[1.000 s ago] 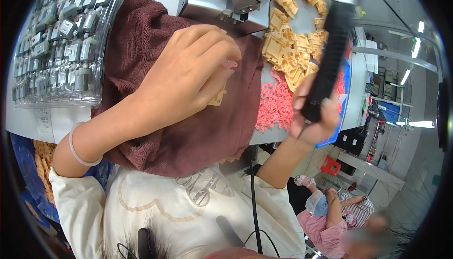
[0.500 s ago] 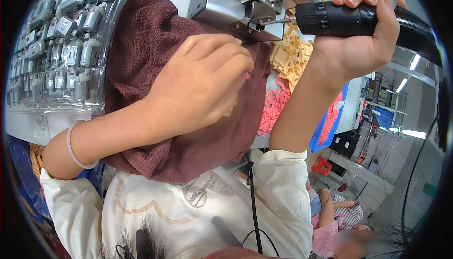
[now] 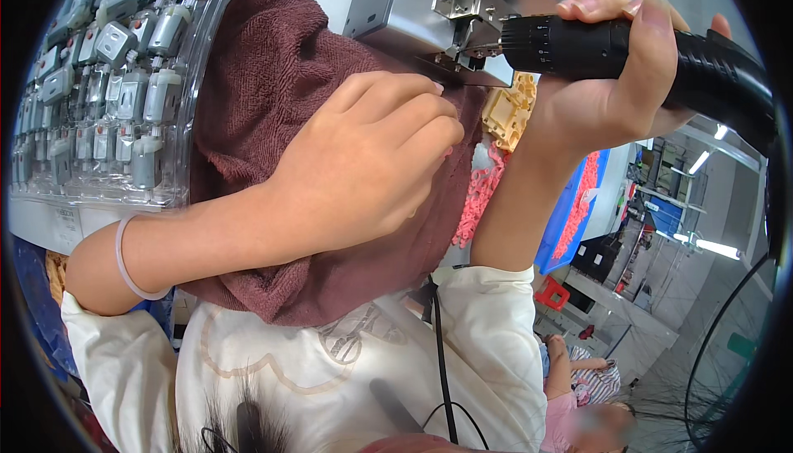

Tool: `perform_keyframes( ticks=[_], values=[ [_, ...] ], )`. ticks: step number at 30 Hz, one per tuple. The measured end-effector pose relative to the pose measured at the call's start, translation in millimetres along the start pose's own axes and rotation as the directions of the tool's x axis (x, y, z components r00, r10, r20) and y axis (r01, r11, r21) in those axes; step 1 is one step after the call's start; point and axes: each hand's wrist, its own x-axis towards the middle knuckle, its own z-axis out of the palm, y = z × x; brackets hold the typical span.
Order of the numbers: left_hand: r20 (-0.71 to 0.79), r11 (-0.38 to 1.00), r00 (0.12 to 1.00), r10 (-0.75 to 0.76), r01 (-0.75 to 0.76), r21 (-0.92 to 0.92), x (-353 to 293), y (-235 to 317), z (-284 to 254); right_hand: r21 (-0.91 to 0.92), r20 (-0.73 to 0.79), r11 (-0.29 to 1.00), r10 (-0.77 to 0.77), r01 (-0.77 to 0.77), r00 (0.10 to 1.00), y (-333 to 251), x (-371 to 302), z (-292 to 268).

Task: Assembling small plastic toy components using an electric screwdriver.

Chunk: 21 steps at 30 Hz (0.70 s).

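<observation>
My right hand (image 3: pixel 607 94) grips a black electric screwdriver (image 3: pixel 578 44), held level with its tip against a small bracket (image 3: pixel 462 15) on a grey metal box (image 3: pixel 413 7). My left hand (image 3: pixel 372 164) rests with curled fingers on a dark red towel (image 3: pixel 264 90), just below the box's lower edge. Whether the left fingers pinch anything is hidden. A thin pale bracelet (image 3: pixel 132 267) circles my left wrist.
A clear plastic tray (image 3: pixel 91 81) of several small grey motors lies at the left. Yellow plastic parts (image 3: pixel 508 114) and pink bits (image 3: pixel 479 197) lie right of the towel, beside a blue bin (image 3: pixel 570 213). Another person sits at the lower right (image 3: pixel 578 387).
My right hand swung the screwdriver from upright to level and brought its tip onto the metal box's bracket. My left hand stayed on the towel. The view moved closer.
</observation>
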Motion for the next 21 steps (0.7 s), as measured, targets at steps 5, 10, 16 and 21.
perform_keyframes(
  ticks=[5, 10, 16, 21],
  values=[
    [0.002, 1.0, 1.0, 0.028, -0.028, -0.004, 0, 0, 0, 0.212, 0.194, 0.975, 0.019, -0.06, 0.981, -3, 3, 2],
    [-0.004, 0.999, 1.0, 0.026, -0.026, 0.032, 2, 0, 2, -0.289, -0.186, 0.956, -0.008, -0.047, 0.983, -19, -10, 37],
    [-0.025, 1.0, 1.0, 0.015, -0.015, -0.016, 0, -4, 5, -0.277, -0.163, 0.956, 0.048, -0.092, 0.985, -17, -15, 18],
    [-0.023, 1.0, 1.0, 0.006, -0.006, -0.021, 0, -4, 9, -0.048, -0.113, 0.982, 0.175, -0.181, 0.978, -46, -11, -15]
  ],
)
